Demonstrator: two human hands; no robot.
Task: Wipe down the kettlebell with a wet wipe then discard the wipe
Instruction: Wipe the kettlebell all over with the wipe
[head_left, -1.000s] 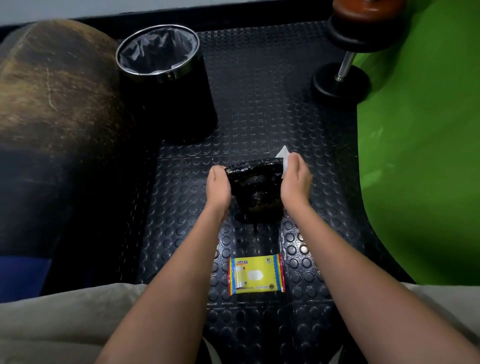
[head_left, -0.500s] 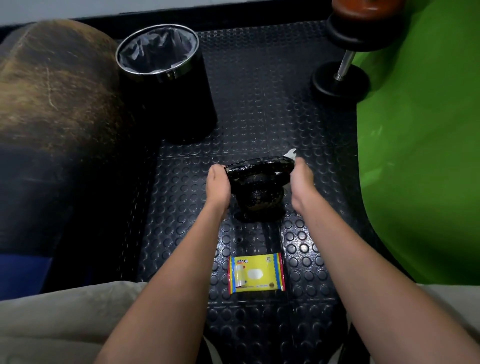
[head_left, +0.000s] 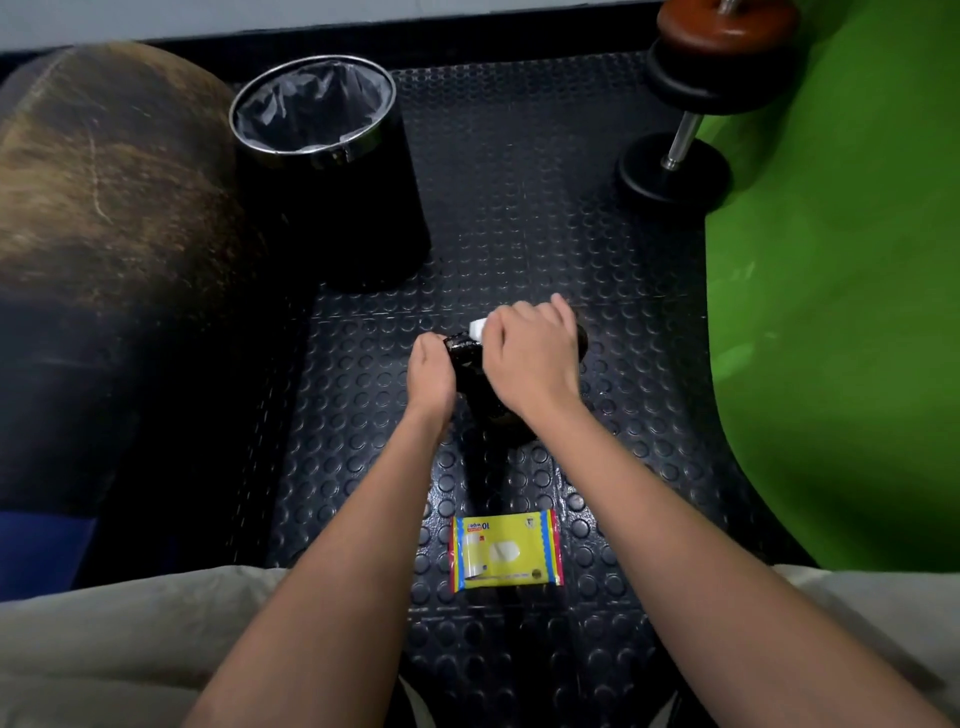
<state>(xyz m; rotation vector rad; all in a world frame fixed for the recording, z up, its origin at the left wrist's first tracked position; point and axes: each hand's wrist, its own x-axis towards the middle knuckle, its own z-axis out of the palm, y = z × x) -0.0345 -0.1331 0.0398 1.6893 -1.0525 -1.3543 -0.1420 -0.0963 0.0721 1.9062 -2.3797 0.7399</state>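
A small black kettlebell stands on the studded black floor mat, mostly covered by my hands. My left hand grips the left end of its handle. My right hand lies over the top of the handle, fingers curled, pressing a white wet wipe onto it; only a corner of the wipe shows by my fingertips. The kettlebell's body is largely hidden beneath my right hand and wrist.
A black bin with a chrome rim and grey liner stands at the back left. A yellow wet-wipe pack lies on the mat near my knees. A dumbbell leans at the back right beside a green mat. A large brown padded object fills the left.
My right hand has moved with the wipe from the right end of the handle up and left, over the top of the handle. My left hand keeps its grip.
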